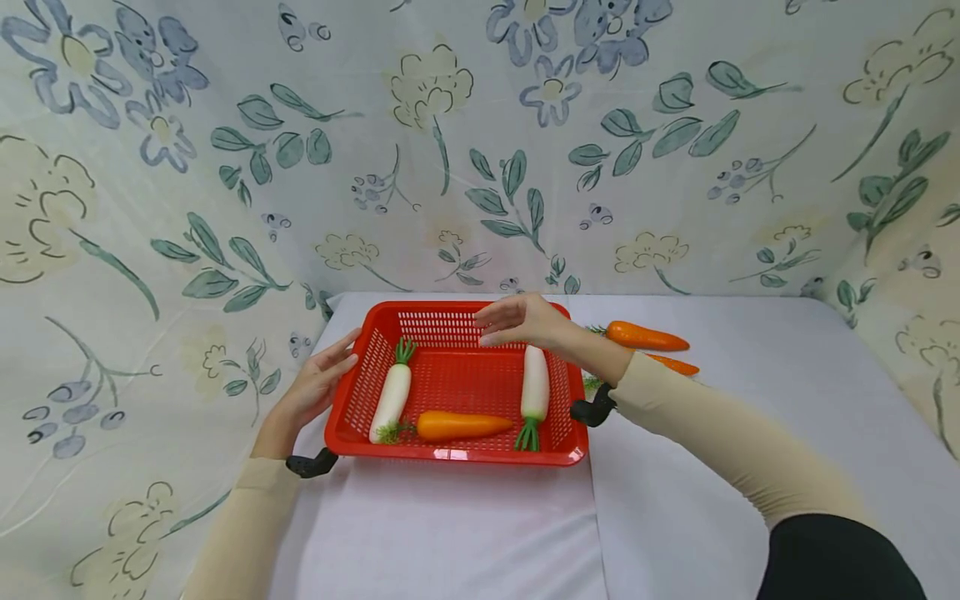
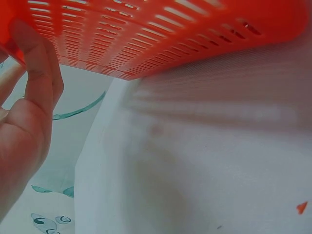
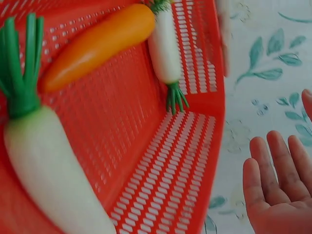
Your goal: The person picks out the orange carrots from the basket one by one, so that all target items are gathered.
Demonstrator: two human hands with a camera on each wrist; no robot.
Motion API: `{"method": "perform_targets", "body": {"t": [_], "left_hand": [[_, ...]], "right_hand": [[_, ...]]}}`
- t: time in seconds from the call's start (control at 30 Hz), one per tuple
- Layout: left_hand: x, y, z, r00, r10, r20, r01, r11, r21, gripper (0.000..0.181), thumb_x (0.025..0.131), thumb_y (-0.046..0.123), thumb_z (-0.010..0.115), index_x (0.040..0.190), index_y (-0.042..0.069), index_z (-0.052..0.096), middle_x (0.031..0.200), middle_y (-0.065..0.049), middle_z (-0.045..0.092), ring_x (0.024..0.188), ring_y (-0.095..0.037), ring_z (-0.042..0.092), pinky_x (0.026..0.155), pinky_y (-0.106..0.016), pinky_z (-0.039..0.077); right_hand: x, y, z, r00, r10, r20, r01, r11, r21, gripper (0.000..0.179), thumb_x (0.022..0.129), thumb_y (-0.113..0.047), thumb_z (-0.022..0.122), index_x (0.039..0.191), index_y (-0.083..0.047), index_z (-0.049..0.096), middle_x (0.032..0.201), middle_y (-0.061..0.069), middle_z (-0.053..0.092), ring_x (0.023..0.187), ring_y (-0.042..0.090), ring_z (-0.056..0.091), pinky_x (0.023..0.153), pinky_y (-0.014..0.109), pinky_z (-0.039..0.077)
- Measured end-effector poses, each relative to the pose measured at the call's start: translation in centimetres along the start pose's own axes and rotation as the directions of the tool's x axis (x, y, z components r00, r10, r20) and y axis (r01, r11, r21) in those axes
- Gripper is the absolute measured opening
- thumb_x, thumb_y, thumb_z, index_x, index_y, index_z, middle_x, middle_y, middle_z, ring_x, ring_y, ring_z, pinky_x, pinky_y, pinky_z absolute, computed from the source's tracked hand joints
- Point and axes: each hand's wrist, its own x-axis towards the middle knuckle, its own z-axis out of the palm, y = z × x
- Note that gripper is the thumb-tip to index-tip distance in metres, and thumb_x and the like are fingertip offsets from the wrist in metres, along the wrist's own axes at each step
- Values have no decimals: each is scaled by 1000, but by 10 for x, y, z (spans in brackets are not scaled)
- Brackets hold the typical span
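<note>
My left hand grips the left rim of a red plastic basket, with its fingers against the slotted side wall in the left wrist view. Over the basket's back right part hovers my right hand, fingers extended and holding nothing; the right wrist view shows its palm. Inside the basket, a white radish lies along the left side with its green leaves toward the back. Another white radish lies at the right, leaves toward the front. An orange carrot lies crosswise between them near the front wall.
To the right of the basket, two more carrots lie on the white cloth-covered table: a rear carrot and a front carrot partly hidden by my right forearm. A flower-patterned curtain hangs behind the table.
</note>
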Motion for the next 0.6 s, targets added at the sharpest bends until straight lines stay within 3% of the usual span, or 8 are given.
{"method": "perform_targets", "body": {"t": [0.2,0.4,0.6], "left_hand": [[0,-1,0,1000,-2,1,2,1000,1,61,104,20,55,159,22,29,145,-17,43,110,-19,62,87,-39,56],[0,-1,-1,1000,6,7,-6,1000,3,60,104,20,54,159,21,29,144,-18,43,110,-19,62,88,-38,56],[2,-1,-1,1000,13,11,-13,1000,-9,59,105,18,53,158,20,29,141,-17,45,108,-18,62,87,-37,56]], "right_hand": [[17,11,32,998,56,2,-56,996,73,41,88,-3,75,127,4,64,117,14,70,108,25,67,95,36,54],[26,28,61,998,64,10,-65,992,107,38,87,0,76,123,6,66,115,15,71,106,25,68,93,36,54],[28,42,81,990,104,92,-109,993,45,38,86,-1,77,121,8,66,117,17,70,107,28,68,89,34,56]]}}
